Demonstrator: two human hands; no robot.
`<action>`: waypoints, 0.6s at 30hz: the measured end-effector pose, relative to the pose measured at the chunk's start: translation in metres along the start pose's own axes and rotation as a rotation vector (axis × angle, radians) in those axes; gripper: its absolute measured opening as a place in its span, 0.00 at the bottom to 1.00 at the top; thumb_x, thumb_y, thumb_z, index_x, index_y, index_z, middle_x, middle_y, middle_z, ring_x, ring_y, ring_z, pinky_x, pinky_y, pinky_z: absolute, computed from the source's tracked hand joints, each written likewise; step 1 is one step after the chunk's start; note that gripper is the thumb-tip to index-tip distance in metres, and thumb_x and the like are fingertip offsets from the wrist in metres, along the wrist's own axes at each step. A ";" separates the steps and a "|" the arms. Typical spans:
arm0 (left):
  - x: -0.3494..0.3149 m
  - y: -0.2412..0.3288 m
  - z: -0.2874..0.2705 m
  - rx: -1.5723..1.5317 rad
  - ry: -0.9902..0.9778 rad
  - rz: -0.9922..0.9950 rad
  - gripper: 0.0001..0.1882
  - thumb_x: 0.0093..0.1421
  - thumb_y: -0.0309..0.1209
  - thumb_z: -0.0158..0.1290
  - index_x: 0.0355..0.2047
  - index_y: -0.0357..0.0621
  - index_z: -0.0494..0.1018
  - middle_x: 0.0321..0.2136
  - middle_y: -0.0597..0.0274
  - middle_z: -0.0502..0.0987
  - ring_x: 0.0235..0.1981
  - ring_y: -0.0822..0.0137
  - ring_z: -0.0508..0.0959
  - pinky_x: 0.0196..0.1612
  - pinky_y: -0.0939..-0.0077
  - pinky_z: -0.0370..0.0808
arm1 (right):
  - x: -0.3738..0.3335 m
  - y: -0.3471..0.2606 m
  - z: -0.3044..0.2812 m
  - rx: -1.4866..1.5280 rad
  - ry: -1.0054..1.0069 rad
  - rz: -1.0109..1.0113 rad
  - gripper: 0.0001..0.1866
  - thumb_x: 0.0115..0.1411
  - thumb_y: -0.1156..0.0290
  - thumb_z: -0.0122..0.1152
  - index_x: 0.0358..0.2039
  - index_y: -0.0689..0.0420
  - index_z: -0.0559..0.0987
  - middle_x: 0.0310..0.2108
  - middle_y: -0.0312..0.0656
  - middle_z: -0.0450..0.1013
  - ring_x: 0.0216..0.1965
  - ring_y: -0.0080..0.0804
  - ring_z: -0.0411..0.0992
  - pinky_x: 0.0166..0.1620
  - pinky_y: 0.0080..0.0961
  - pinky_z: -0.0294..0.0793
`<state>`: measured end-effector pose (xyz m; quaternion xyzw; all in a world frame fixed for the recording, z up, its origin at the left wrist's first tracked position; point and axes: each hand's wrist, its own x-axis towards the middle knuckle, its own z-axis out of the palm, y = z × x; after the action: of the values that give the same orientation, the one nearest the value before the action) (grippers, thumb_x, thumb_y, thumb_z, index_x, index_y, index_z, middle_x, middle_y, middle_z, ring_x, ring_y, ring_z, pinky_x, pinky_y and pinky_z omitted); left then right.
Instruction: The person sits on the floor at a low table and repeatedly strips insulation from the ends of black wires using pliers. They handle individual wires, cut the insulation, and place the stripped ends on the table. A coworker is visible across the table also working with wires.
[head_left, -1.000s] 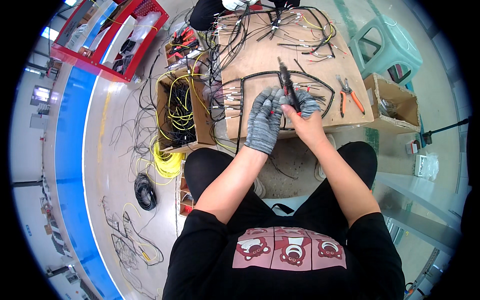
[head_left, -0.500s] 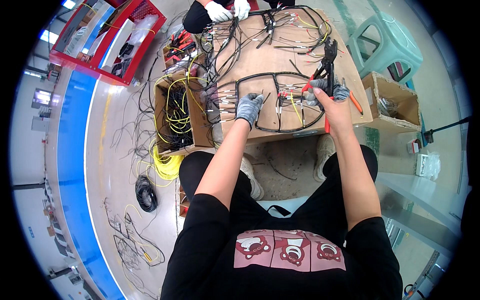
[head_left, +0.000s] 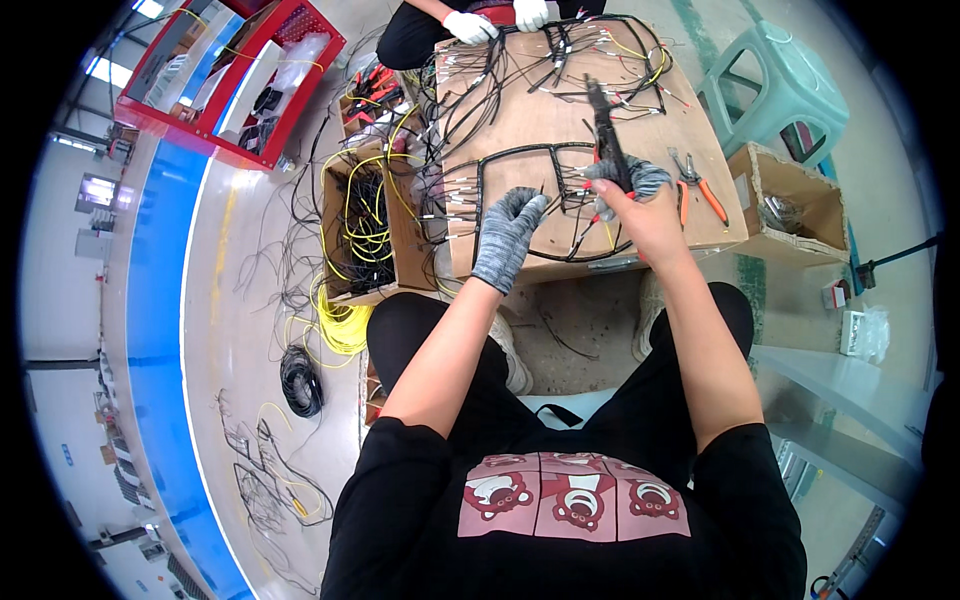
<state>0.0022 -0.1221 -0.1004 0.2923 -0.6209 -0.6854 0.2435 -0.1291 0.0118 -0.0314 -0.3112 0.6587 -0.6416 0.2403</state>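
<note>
The gloved left hand (head_left: 508,232) hovered loosely open over the harness (head_left: 520,190) laid flat on the desk (head_left: 520,120), while the right hand (head_left: 640,205) gripped a black tool (head_left: 607,140) upright above it, pliers (head_left: 697,185) lying just beside.

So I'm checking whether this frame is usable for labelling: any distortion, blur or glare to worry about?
Head view: strong fisheye, the wooden board edges bow and black corners frame the picture. The right hand and its dark tool look slightly motion-blurred; the left hand is sharp. Lighting is even, with mild sheen on the blue floor strip.
</note>
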 end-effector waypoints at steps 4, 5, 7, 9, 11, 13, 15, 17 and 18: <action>-0.014 0.014 0.010 0.040 -0.004 0.111 0.07 0.60 0.29 0.52 0.33 0.38 0.74 0.26 0.66 0.74 0.27 0.77 0.69 0.32 0.82 0.69 | -0.001 -0.013 0.010 -0.163 -0.018 -0.069 0.08 0.55 0.73 0.60 0.34 0.63 0.78 0.28 0.34 0.75 0.30 0.18 0.68 0.37 0.17 0.68; -0.017 0.016 0.010 0.103 0.006 0.130 0.07 0.60 0.30 0.52 0.34 0.37 0.73 0.27 0.64 0.74 0.27 0.76 0.70 0.33 0.81 0.69 | -0.001 -0.016 0.011 -0.169 -0.018 -0.071 0.08 0.55 0.73 0.60 0.34 0.63 0.78 0.29 0.34 0.75 0.30 0.18 0.68 0.37 0.18 0.68; -0.020 0.022 0.013 0.323 0.028 0.229 0.09 0.61 0.30 0.49 0.34 0.36 0.72 0.28 0.54 0.74 0.29 0.63 0.73 0.34 0.72 0.70 | 0.002 -0.010 0.007 -0.224 0.004 -0.087 0.08 0.55 0.73 0.59 0.34 0.63 0.78 0.29 0.35 0.75 0.31 0.19 0.68 0.38 0.19 0.69; -0.019 0.028 0.017 0.515 0.078 0.376 0.08 0.61 0.30 0.48 0.33 0.36 0.71 0.29 0.50 0.72 0.30 0.55 0.73 0.35 0.67 0.70 | 0.004 -0.006 0.002 -0.229 0.015 -0.098 0.08 0.55 0.73 0.59 0.34 0.63 0.78 0.28 0.35 0.75 0.31 0.19 0.69 0.38 0.19 0.69; -0.020 0.038 0.024 0.587 0.087 0.444 0.07 0.60 0.29 0.47 0.30 0.37 0.70 0.29 0.45 0.70 0.32 0.45 0.70 0.37 0.59 0.68 | 0.006 -0.002 -0.001 -0.272 0.024 -0.137 0.09 0.54 0.73 0.59 0.34 0.64 0.77 0.28 0.39 0.75 0.30 0.24 0.70 0.37 0.22 0.69; -0.018 0.034 0.026 0.663 0.147 0.562 0.08 0.61 0.30 0.47 0.30 0.37 0.70 0.28 0.46 0.71 0.31 0.47 0.71 0.36 0.60 0.68 | 0.009 -0.003 -0.003 -0.345 0.037 -0.225 0.11 0.53 0.72 0.59 0.35 0.67 0.76 0.28 0.47 0.75 0.29 0.33 0.72 0.36 0.26 0.70; -0.016 0.030 0.025 0.700 0.171 0.627 0.08 0.61 0.30 0.47 0.30 0.37 0.71 0.28 0.46 0.71 0.31 0.47 0.70 0.36 0.61 0.68 | 0.007 -0.008 0.000 -0.375 0.008 -0.209 0.11 0.53 0.72 0.59 0.35 0.65 0.77 0.30 0.50 0.75 0.31 0.40 0.72 0.38 0.28 0.70; -0.013 0.031 0.026 0.614 0.062 0.539 0.08 0.61 0.30 0.47 0.32 0.36 0.71 0.28 0.46 0.71 0.31 0.47 0.71 0.35 0.62 0.68 | 0.008 -0.014 0.002 -0.330 0.000 -0.207 0.10 0.53 0.72 0.59 0.35 0.63 0.77 0.29 0.50 0.75 0.30 0.41 0.72 0.38 0.29 0.70; -0.015 0.030 0.025 0.576 0.010 0.482 0.09 0.61 0.30 0.48 0.33 0.36 0.71 0.28 0.45 0.72 0.31 0.46 0.71 0.35 0.62 0.69 | 0.007 -0.016 0.002 -0.351 -0.006 -0.205 0.10 0.53 0.72 0.59 0.35 0.63 0.77 0.29 0.50 0.75 0.30 0.41 0.72 0.38 0.29 0.70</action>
<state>-0.0055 -0.0972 -0.0678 0.1977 -0.8380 -0.4042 0.3088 -0.1312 0.0054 -0.0152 -0.4156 0.7244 -0.5373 0.1176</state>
